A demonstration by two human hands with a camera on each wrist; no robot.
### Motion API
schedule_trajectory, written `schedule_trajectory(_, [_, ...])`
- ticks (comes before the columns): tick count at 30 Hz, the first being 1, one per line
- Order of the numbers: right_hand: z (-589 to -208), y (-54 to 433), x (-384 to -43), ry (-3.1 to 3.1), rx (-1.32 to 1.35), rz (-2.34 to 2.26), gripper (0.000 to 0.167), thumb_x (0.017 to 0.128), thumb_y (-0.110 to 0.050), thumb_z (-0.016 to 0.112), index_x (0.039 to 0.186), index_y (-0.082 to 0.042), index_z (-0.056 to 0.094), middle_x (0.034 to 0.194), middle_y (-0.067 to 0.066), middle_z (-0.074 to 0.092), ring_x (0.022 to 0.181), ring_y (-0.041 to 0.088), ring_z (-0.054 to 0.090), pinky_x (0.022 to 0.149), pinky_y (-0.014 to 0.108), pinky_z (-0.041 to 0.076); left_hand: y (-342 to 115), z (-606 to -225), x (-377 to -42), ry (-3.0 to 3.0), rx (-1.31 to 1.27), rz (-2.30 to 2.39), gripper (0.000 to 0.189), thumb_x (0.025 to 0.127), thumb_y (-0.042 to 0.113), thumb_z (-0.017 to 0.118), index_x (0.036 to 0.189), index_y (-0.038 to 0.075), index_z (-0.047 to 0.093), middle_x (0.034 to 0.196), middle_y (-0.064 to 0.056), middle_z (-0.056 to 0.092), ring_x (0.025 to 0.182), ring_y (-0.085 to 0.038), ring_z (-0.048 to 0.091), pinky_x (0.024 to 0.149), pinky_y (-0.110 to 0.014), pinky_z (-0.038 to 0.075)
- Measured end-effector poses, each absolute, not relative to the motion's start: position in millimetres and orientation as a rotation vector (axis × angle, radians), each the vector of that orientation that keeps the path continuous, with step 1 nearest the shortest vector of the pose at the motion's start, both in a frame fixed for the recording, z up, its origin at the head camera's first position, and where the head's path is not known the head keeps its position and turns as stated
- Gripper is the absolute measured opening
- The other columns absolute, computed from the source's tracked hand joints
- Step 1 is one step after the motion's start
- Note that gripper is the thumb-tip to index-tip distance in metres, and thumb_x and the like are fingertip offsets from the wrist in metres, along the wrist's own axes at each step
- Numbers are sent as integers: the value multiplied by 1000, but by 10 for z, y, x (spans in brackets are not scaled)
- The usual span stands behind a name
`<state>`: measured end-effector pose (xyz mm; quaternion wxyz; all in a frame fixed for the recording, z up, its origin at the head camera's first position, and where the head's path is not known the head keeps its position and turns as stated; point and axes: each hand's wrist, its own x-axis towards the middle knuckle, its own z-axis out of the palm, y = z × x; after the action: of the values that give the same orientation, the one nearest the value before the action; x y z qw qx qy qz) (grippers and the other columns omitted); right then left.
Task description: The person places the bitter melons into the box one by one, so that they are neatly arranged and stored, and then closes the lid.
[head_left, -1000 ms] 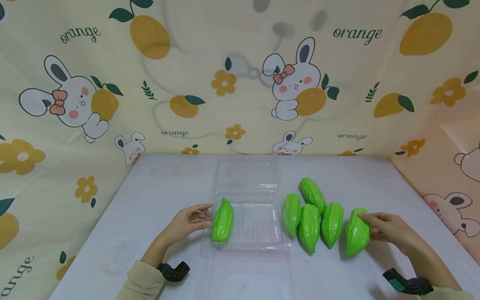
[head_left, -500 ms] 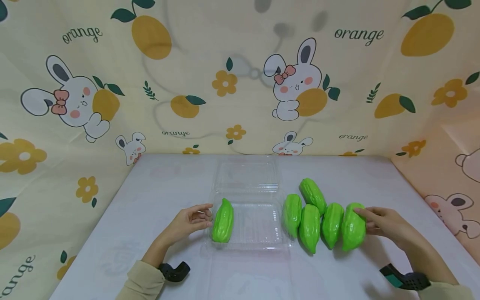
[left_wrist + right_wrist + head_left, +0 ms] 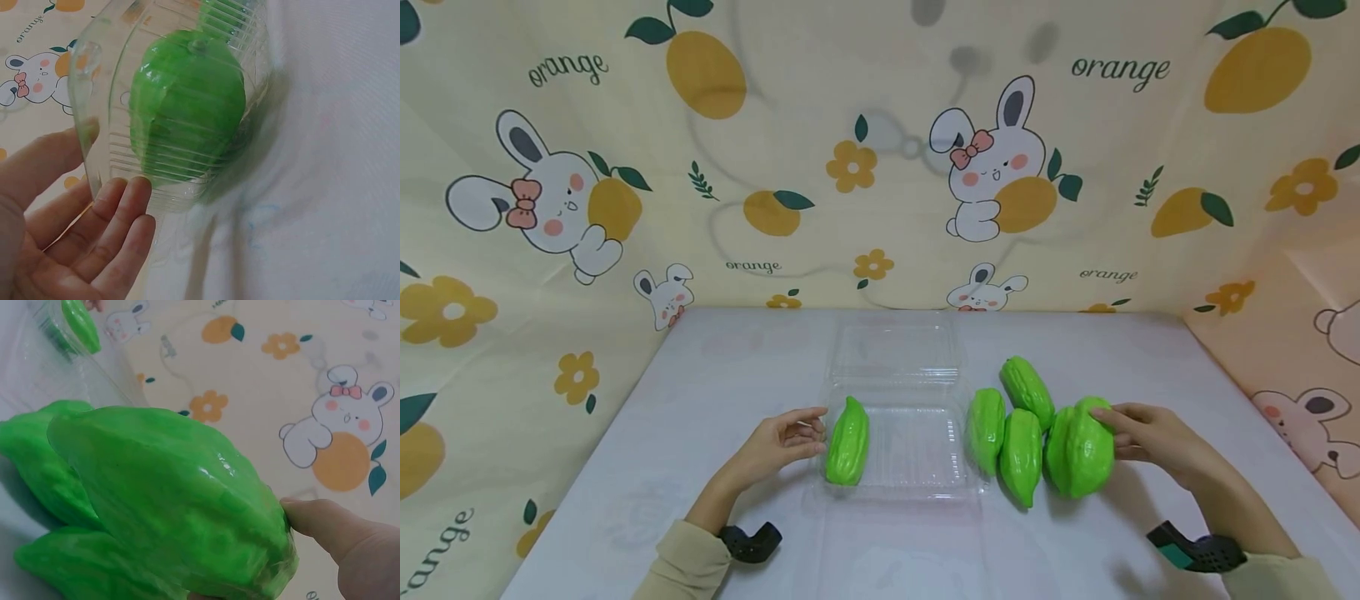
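Note:
My right hand (image 3: 1165, 442) grips a green ribbed fruit (image 3: 1090, 450) at its right side. In the right wrist view the thumb (image 3: 319, 525) presses against one end of the held fruit. It partly covers another green ribbed fruit (image 3: 1057, 454) in the head view; whether they touch I cannot tell. My left hand (image 3: 778, 442) holds the left edge of an open clear plastic box (image 3: 917, 450). In the left wrist view its fingers (image 3: 134, 194) lie against the outer wall (image 3: 119, 144), the thumb at the rim. One green ribbed fruit (image 3: 848, 446) lies inside, along the left side.
Several more green ribbed fruits, among them one at the back (image 3: 1027, 392) and one at the front (image 3: 1021, 458), lie just right of the box. The raised clear lid (image 3: 895, 346) extends behind it. A printed cloth (image 3: 880, 208) hangs behind the white table (image 3: 737, 358).
My right hand has carried its fruit leftward, from apart on the right to in front of the neighbouring fruit. The left hand stays at the box's edge.

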<state>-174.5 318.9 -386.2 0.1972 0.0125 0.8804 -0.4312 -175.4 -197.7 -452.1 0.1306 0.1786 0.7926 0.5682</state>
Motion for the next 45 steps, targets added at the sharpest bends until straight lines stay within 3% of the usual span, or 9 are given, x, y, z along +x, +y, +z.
schedule_trajectory(5, [-3858, 3124, -1755, 2457, 30, -1227, 73, 103, -37, 42, 137, 25, 25, 111, 14, 65, 83, 1, 64, 80, 24, 59, -1979, -4515, -1762, 2305, 526, 1650, 65, 87, 21, 72, 139, -7, 45, 121, -28, 57, 100, -1, 59, 85, -9, 52])
schedule_trajectory(15, [-3853, 2999, -1794, 2433, -11, -1274, 69, 104, -35, 41, 137, 24, 27, 108, 8, 66, 83, 1, 64, 80, 21, 58, -1980, -4516, -1760, 2298, 522, 1659, 65, 87, 19, 72, 139, -8, 44, 121, -29, 57, 99, -2, 59, 86, -9, 51])
schedule_trajectory(20, [-3869, 2942, -1807, 2423, -32, -1302, 69, 104, -35, 41, 137, 24, 27, 112, 12, 65, 83, 0, 64, 80, 21, 57, -1976, -4515, -1757, 2306, 519, 1649, 65, 87, 20, 72, 139, -7, 44, 121, -28, 57, 100, -3, 59, 86, -9, 51])
schedule_trajectory(27, [-3859, 2882, -1829, 2421, -32, -1310, 68, 104, -37, 41, 138, 21, 29, 110, 9, 65, 85, 1, 64, 82, 22, 57, -1978, -4525, -1753, 2324, 524, 1641, 64, 87, 19, 71, 138, -9, 44, 120, -28, 58, 100, -3, 59, 86, -9, 52])
schedule_trajectory(35, [-3856, 2801, -1861, 2408, -50, -1317, 70, 104, -37, 40, 139, 22, 26, 121, 23, 60, 87, 1, 63, 85, 26, 58, -1977, -4537, -1758, 2316, 521, 1647, 64, 87, 19, 72, 139, -7, 45, 120, -28, 57, 100, -2, 59, 85, -9, 52])
schedule_trajectory(41, [-3833, 2717, -1895, 2394, -61, -1324, 70, 103, -37, 42, 140, 21, 27, 117, 18, 63, 88, 3, 64, 84, 25, 58, -1974, -4533, -1755, 2318, 516, 1645, 63, 87, 19, 72, 139, -5, 46, 120, -27, 58, 100, -4, 59, 86, -9, 52])
schedule_trajectory(45, [-3805, 2644, -1915, 2395, -69, -1324, 71, 103, -38, 42, 141, 20, 26, 121, 21, 59, 90, 5, 63, 85, 26, 58, -1973, -4534, -1760, 2319, 521, 1645, 64, 87, 19, 72, 139, -6, 45, 120, -28, 58, 101, -5, 59, 86, -9, 51])
